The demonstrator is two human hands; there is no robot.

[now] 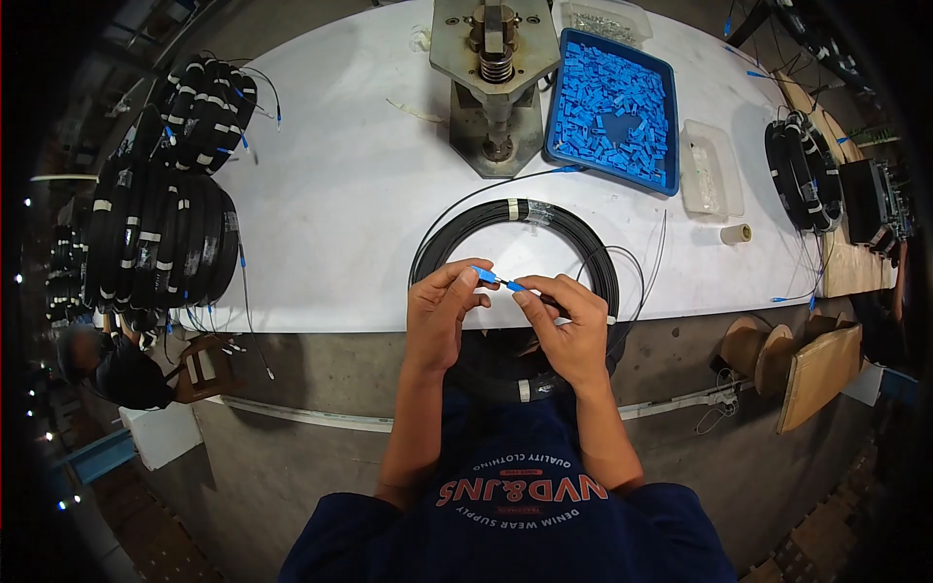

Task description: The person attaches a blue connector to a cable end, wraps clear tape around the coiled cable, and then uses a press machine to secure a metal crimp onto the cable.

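Note:
My left hand (437, 313) pinches a small blue connector housing (482, 275) between thumb and fingers. My right hand (571, 325) grips the blue-booted end of a black cable (515, 287), close to the housing. A thin pale tip bridges the small space between the two blue parts; how far it reaches inside cannot be made out. Beneath both hands lies a coil of black cable (593, 243), bound with white tape and hanging over the table's front edge. Its other blue-tipped cable end (569, 169) rests near the blue tray.
A metal press (496, 97) stands at the back centre. Beside it, a blue tray (557, 146) holds many blue housings. A clear plastic box (734, 185) and a small roll (736, 234) sit at right. Cable coils (160, 238) are stacked left; another coil (797, 175) stands right.

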